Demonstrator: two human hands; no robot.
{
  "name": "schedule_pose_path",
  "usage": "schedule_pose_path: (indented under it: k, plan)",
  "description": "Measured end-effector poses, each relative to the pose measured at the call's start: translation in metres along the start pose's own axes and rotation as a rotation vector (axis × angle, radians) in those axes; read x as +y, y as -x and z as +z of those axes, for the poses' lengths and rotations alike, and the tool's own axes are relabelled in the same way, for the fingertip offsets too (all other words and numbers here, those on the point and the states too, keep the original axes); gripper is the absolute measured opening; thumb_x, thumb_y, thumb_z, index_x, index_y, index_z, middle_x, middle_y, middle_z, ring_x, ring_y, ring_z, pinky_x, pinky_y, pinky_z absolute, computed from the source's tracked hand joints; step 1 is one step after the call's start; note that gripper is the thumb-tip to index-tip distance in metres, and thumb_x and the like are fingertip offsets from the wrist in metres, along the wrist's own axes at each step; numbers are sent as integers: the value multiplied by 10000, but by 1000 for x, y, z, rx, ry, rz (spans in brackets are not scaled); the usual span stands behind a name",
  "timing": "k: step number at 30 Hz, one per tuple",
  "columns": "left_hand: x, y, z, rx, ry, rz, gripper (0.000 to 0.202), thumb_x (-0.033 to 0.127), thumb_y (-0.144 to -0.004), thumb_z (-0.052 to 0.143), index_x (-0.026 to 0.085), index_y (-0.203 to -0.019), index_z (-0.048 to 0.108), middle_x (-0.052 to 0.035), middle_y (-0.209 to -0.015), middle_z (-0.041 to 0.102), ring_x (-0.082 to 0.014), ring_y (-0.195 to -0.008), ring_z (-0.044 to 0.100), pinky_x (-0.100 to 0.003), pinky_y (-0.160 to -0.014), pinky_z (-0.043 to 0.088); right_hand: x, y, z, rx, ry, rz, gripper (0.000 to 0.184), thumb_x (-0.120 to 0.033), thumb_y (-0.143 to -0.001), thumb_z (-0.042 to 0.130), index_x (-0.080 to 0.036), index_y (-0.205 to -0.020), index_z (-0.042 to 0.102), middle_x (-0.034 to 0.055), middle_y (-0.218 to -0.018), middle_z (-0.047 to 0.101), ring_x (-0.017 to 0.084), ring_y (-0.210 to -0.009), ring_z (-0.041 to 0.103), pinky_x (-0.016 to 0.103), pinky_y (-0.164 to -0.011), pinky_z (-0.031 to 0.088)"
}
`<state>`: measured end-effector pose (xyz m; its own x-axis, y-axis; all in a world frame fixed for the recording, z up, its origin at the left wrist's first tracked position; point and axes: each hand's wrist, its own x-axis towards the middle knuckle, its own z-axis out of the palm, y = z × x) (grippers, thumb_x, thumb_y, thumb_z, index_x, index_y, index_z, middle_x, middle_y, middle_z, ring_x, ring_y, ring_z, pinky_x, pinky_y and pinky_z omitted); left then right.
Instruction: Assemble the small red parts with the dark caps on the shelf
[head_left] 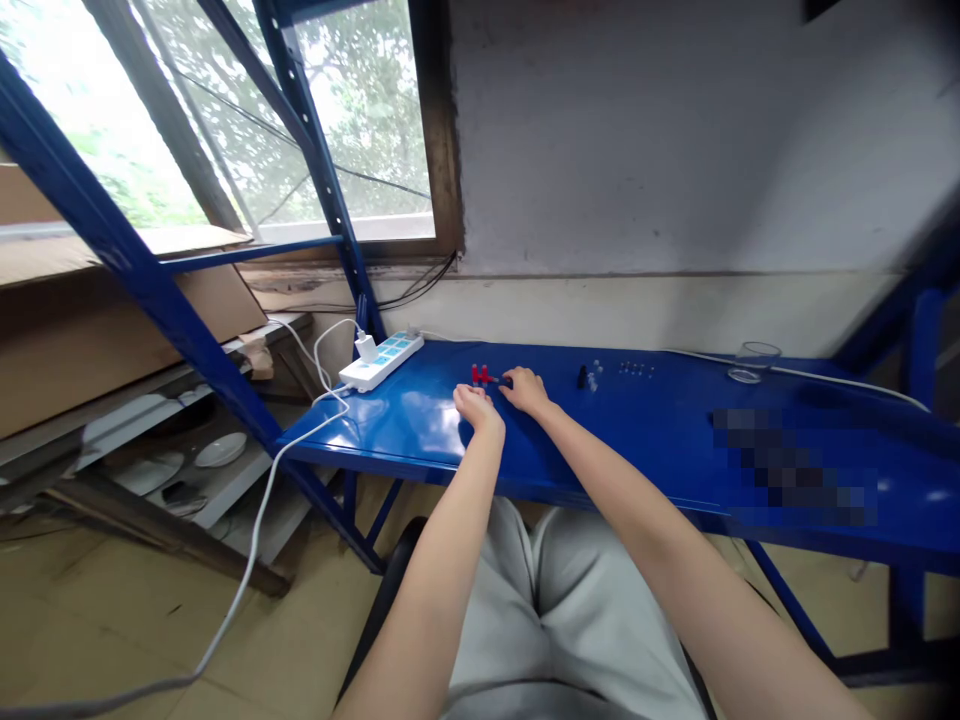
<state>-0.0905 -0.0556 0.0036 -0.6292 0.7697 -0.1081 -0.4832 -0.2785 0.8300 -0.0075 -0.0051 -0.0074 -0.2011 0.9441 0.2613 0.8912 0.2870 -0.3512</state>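
Hands (501, 398) near red parts (481, 375), power strip (381, 360).

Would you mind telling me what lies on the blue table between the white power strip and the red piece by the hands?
Nothing: in the head view, that stretch of the blue table between power strip and red piece is bare.

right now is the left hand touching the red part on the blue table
Apart. The head view shows the left hand resting on the blue table, with a strip of bare blue between its knuckles and the red part behind it.
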Motion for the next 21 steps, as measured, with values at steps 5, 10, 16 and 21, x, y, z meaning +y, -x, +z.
schedule_pose_path:
  k: [5, 10, 16, 21]
  plan:
    - [-6, -3, 0, -25, -31, -4, 199, 306, -865, 214, 207, -695, 246, 70, -534, 247, -51, -394, 231, -182, -412, 221, -13, -12, 5, -7, -30, 88, 265, -313, -820, 519, -198, -1037, 619, 99, -1171, 554, 250, -1101, 460, 389, -879, 371]
    - [-8, -3, 1, -50, -106, 1, 222, 335, -875, 202, 209, -698, 247, 70, -517, 257, -54, -388, 239, -183, -410, 225, -19, -17, 10, 16, -62, 153, 177, -280, -818, 513, -197, -914, 638, 87, -1120, 572, 231, -1070, 475, 389, -864, 374]
    - [-7, -2, 2, -45, -56, -17, 199, 287, -861, 235, 205, -687, 289, 64, -493, 257, -72, -395, 260, -197, -418, 221, -15, -16, 13, 95, -238, 228, 119, -244, -816, 502, -189, -847, 602, 74, -1009, 623, 209, -986, 541, 367, -841, 392]
    - [-9, 6, 3, -181, -172, 186, 276, 360, -896, 253, 195, -688, 328, 58, -525, 304, -59, -427, 306, -180, -450, 266, -3, -10, 4, 326, -719, 236, 121, -275, -830, 447, -177, -840, 517, 51, -838, 638, 131, -705, 575, 269, -696, 446]
